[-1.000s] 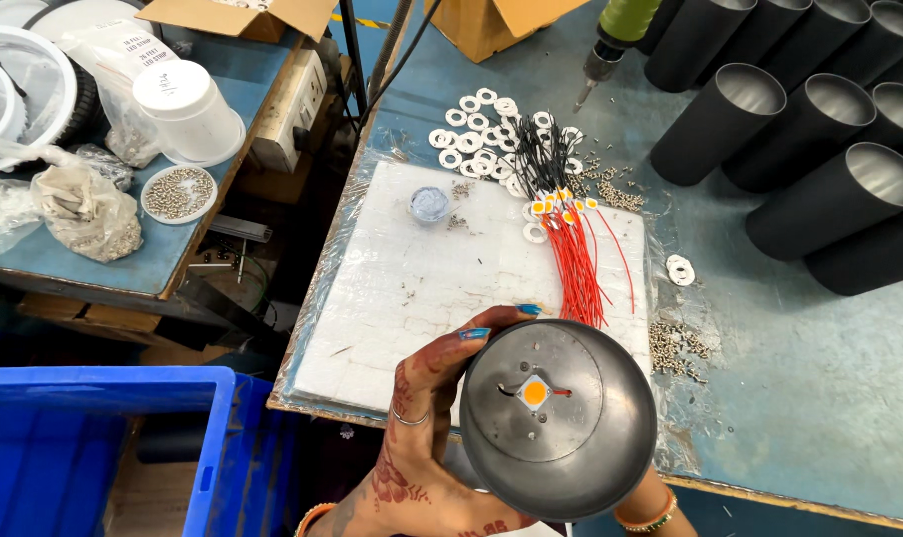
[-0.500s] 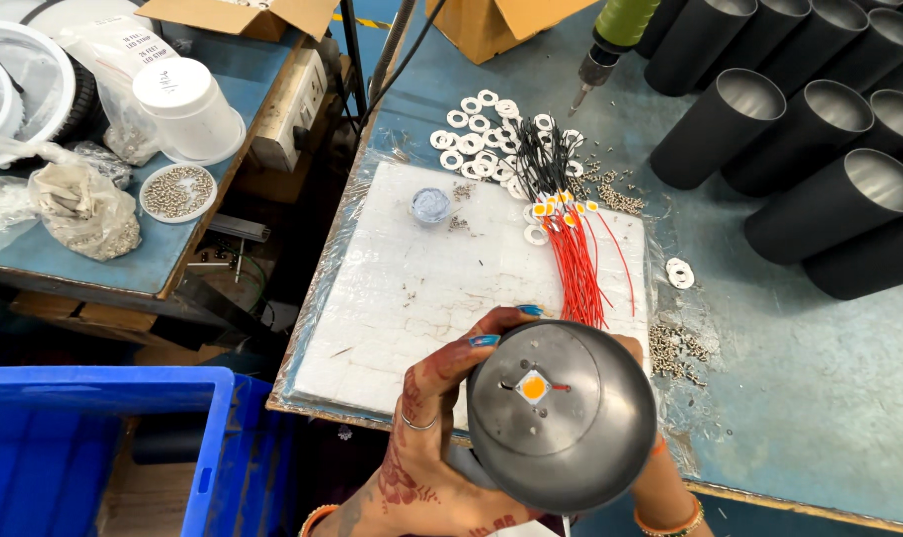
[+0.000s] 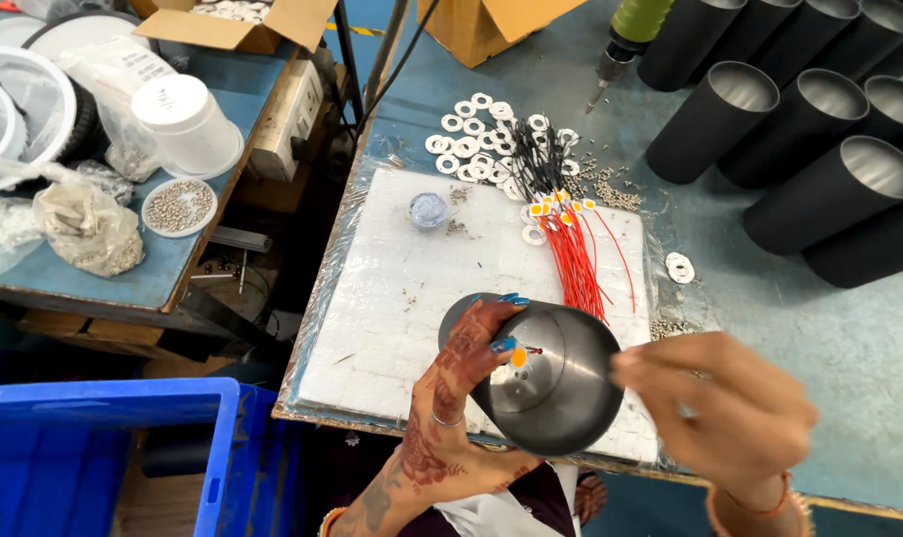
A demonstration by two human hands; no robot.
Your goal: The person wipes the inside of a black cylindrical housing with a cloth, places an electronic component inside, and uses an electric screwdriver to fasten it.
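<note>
The right hand (image 3: 730,418) has come into view since the earlier picture and now sits at the right rim of the round metal cup (image 3: 546,373), which has tipped a little so its inside shows more. The left hand (image 3: 461,398) is closed around the left side of the cup, with its fingers curled over the rim and blue nails showing. The right hand's fingers are pinched together at the cup's edge, but it is blurry, so you cannot tell if it holds something small. Inside the cup, on its flat bottom, sits a small orange and white chip (image 3: 519,356). The cup is held up in the air, near the person, above the near edge of the white mat (image 3: 411,298) that lies on the blue desk (image 3: 849,338). Farther away on the mat lies a bunch of red wires (image 3: 580,264) with little orange ends. Past them is a heap of white rings (image 3: 481,149) and some black wires. A small round clear dish (image 3: 428,210) sits on the mat to the left of the wires. Far on the right stand tall black tubes (image 3: 769,129) in a row. Near on the left is a blue bin (image 3: 93,457). Another desk on the far left holds a white cup (image 3: 188,124) and a bag.
</note>
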